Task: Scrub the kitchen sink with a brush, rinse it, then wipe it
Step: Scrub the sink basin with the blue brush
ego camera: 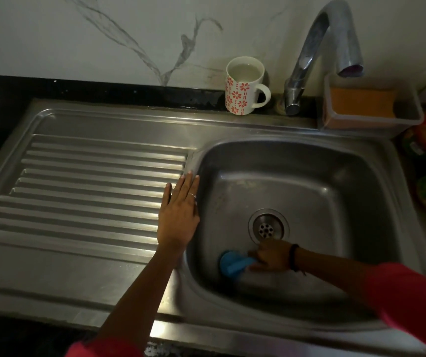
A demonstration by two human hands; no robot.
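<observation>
Now | right hand [271,256] grips blue brush [233,262] on near floor of sink [335,202], beside drain [267,226] | left hand [179,212] flat, fingers straight, on basin's left rim

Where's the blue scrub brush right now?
In the head view, the blue brush is low in the sink basin, at its near-left part, just below-left of the drain, held by the right hand.
</observation>
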